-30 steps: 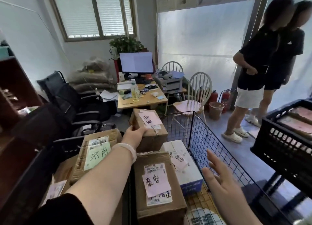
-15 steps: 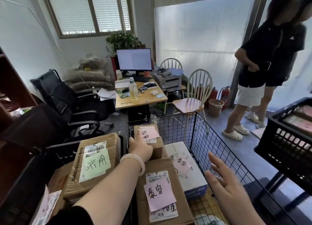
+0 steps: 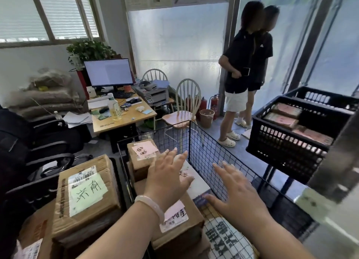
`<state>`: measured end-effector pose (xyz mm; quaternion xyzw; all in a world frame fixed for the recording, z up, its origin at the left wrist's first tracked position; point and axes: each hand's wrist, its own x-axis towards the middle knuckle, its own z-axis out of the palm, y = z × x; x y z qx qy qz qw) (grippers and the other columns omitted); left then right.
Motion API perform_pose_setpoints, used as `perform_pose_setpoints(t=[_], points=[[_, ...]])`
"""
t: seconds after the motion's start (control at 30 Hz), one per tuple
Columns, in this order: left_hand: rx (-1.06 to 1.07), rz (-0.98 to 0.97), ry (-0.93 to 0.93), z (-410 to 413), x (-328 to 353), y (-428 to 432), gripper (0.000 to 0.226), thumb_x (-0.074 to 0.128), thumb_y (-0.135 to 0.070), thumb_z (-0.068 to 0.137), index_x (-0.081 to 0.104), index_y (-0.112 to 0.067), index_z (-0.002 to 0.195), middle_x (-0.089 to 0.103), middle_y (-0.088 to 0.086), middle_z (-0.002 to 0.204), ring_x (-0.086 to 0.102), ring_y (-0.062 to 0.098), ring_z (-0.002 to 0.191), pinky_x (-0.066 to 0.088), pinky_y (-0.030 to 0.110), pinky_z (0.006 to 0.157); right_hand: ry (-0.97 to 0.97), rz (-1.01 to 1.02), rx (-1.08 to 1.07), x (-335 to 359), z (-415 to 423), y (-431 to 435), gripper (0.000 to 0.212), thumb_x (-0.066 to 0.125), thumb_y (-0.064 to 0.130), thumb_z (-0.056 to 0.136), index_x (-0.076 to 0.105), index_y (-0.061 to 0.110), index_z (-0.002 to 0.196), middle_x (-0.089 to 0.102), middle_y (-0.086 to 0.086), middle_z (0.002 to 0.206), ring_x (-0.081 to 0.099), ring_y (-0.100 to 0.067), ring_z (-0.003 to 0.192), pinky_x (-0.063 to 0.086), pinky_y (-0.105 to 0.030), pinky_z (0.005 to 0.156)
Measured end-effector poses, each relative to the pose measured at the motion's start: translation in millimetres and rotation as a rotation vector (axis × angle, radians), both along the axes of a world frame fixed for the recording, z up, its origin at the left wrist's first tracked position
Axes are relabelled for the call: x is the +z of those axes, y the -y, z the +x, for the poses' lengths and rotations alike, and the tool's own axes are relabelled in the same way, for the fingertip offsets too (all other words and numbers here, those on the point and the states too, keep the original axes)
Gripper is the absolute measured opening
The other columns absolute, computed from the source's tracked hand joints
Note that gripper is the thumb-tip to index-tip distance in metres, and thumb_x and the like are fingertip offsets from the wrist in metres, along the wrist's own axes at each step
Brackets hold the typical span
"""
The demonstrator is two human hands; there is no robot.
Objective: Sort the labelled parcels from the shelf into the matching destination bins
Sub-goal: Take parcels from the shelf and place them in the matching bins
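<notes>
Label on white parcel sits partly behind left hand

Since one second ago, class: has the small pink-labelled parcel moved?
Yes. The small pink-labelled parcel went down, from rim height of the wire bin to resting inside it.

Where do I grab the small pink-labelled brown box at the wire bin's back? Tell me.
Come from above and grip the small brown box across its near and far top edges: its top is clear, while the wire bin and white box likely crowd its sides.
</notes>
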<state>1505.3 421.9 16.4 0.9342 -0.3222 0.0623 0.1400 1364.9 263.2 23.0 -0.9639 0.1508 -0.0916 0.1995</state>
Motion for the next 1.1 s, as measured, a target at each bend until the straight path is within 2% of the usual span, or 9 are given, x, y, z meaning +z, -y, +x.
perform_pose_setpoints(t=[0.13, 0.23, 0.3, 0.43, 0.5, 0.57, 0.73, 0.87, 1.1], points=[[-0.199, -0.023, 0.135, -39, 10, 6, 0.075, 0.044, -0.067, 0.090, 0.009, -0.046, 0.153, 0.012, -0.008, 0.165, 0.002, 0.016, 0.152, -0.001, 0.044, 0.120, 0.055, -0.096, -0.141, 0, -49, -12, 0.085, 0.045, 0.070, 0.087, -0.003, 0.044, 0.152, -0.002, 0.011, 0.163, -0.008, -0.009, 0.148, -0.010, -0.028, 0.112], [-0.375, -0.066, 0.209, -76, 15, 12, 0.075, 0.045, -0.066, 0.089, 0.010, -0.046, 0.152, 0.014, -0.007, 0.164, 0.004, 0.017, 0.152, -0.007, 0.042, 0.118, 0.081, -0.153, -0.268, -4, -97, -25, 0.087, 0.044, 0.073, 0.084, -0.002, 0.043, 0.152, 0.002, 0.009, 0.163, -0.005, -0.011, 0.149, -0.007, -0.031, 0.117], [-0.481, -0.085, 0.236, -105, 14, 19, 0.075, 0.046, -0.065, 0.090, 0.012, -0.044, 0.153, 0.014, -0.006, 0.165, 0.004, 0.018, 0.152, -0.005, 0.044, 0.121, 0.074, -0.188, -0.351, -6, -133, -33, 0.088, 0.040, 0.077, 0.083, -0.004, 0.044, 0.152, 0.001, 0.009, 0.163, -0.005, -0.012, 0.149, -0.003, -0.034, 0.119], [-0.682, -0.151, 0.213, -170, 15, 39, 0.075, 0.049, -0.063, 0.090, 0.018, -0.041, 0.154, 0.016, -0.006, 0.164, 0.003, 0.017, 0.152, -0.008, 0.042, 0.120, 0.100, -0.217, -0.515, -4, -212, -46, 0.085, 0.040, 0.074, 0.084, -0.013, 0.050, 0.146, -0.005, 0.014, 0.162, -0.013, -0.008, 0.148, -0.006, -0.035, 0.121], [-0.782, -0.175, 0.212, -204, 20, 49, 0.073, 0.054, -0.061, 0.088, 0.026, -0.040, 0.152, 0.021, -0.004, 0.163, 0.009, 0.018, 0.152, -0.004, 0.041, 0.120, 0.121, -0.244, -0.615, 2, -251, -50, 0.084, 0.040, 0.073, 0.085, -0.014, 0.051, 0.145, -0.005, 0.017, 0.162, -0.015, -0.006, 0.147, -0.007, -0.033, 0.121], [-0.880, -0.199, 0.220, -238, 25, 60, 0.072, 0.057, -0.059, 0.086, 0.032, -0.039, 0.150, 0.028, -0.003, 0.161, 0.015, 0.019, 0.151, 0.002, 0.040, 0.120, 0.151, -0.265, -0.716, 7, -290, -53, 0.082, 0.040, 0.073, 0.085, -0.005, 0.049, 0.150, -0.003, 0.016, 0.162, -0.013, -0.006, 0.147, -0.004, -0.034, 0.121], [-1.093, -0.229, 0.221, -327, 31, 88, 0.072, 0.047, -0.062, 0.089, 0.023, -0.039, 0.153, 0.024, -0.003, 0.162, 0.015, 0.019, 0.150, 0.009, 0.041, 0.122, 0.176, -0.301, -0.927, 13, -391, -56, 0.084, 0.044, 0.071, 0.084, -0.013, 0.055, 0.143, -0.001, 0.015, 0.162, -0.009, -0.008, 0.148, 0.000, -0.029, 0.119], [-1.229, -0.253, 0.196, -402, 28, 106, 0.071, 0.043, -0.061, 0.091, 0.016, -0.041, 0.154, 0.020, -0.006, 0.162, 0.013, 0.015, 0.149, 0.007, 0.036, 0.120, 0.197, -0.306, -1.063, 12, -463, -56, 0.090, 0.053, 0.068, 0.082, -0.009, 0.055, 0.146, 0.003, 0.014, 0.162, -0.006, -0.009, 0.147, 0.002, -0.029, 0.116], [-1.351, -0.253, 0.110, -540, 22, 135, 0.070, 0.044, -0.058, 0.093, 0.012, -0.044, 0.154, 0.015, -0.006, 0.164, 0.011, 0.014, 0.150, 0.009, 0.037, 0.122, 0.175, -0.325, -1.165, 18, -597, -46, 0.084, 0.060, 0.058, 0.081, 0.015, 0.043, 0.151, 0.020, 0.006, 0.160, 0.012, -0.016, 0.147, 0.011, -0.032, 0.117]])
